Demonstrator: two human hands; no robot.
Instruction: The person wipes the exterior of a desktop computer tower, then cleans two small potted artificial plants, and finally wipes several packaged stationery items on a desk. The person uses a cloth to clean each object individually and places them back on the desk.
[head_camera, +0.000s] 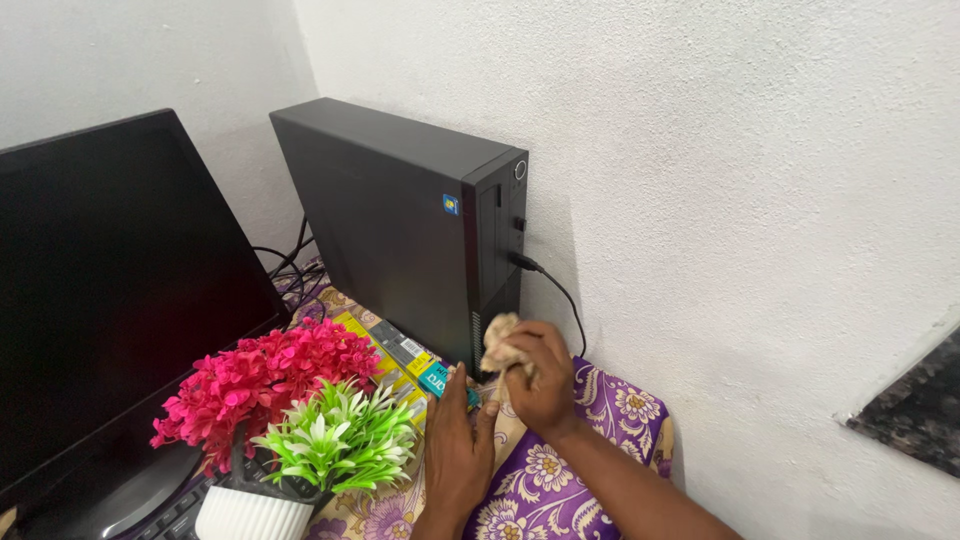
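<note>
- Monitor (100, 300): black, screen dark, at far left.
- White ribbed pot (250, 515): holds pink and green artificial flowers (290, 400), in front of the monitor.
- Left hand (455, 440): flat, fingers extended, resting palm-down on the purple floral cloth (570, 470) at the computer's base.
- Computer tower (410, 215): black, upright against the wall; a cable (555, 285) is plugged into its front.
- Right hand (540, 380): closed around a beige rag (500, 345), pressed to the tower's lower front edge.
</note>
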